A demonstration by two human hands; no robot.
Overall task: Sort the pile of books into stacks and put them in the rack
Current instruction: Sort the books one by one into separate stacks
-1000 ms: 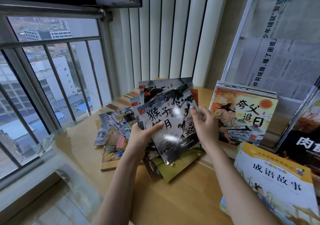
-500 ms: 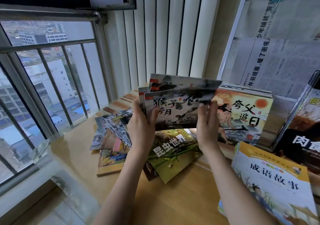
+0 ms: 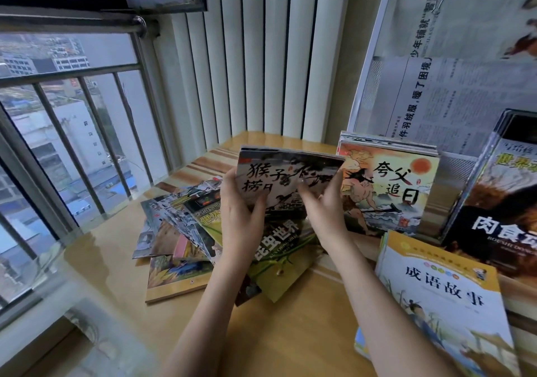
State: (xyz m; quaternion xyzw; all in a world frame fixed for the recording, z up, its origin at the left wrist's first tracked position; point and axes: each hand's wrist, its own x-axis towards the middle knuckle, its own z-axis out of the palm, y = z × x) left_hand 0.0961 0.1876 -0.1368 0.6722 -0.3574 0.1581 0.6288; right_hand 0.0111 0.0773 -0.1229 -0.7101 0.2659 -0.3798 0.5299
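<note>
Both hands hold a small bundle of dark picture books [image 3: 287, 179] upright above the pile [image 3: 186, 231] on the bench [image 3: 305, 333]: left hand [image 3: 241, 216] and right hand [image 3: 325, 211] fingers clamped on its edges. Squaring the edges first should help it slide into the rack [image 3: 453, 179] on the right.

books in hands [image 3: 279, 211] above pile [image 3: 186, 231], rack [image 3: 453, 173] right

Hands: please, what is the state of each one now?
Left hand: grips the thin grey ink-painted picture books.
Right hand: grips the same books.
</note>
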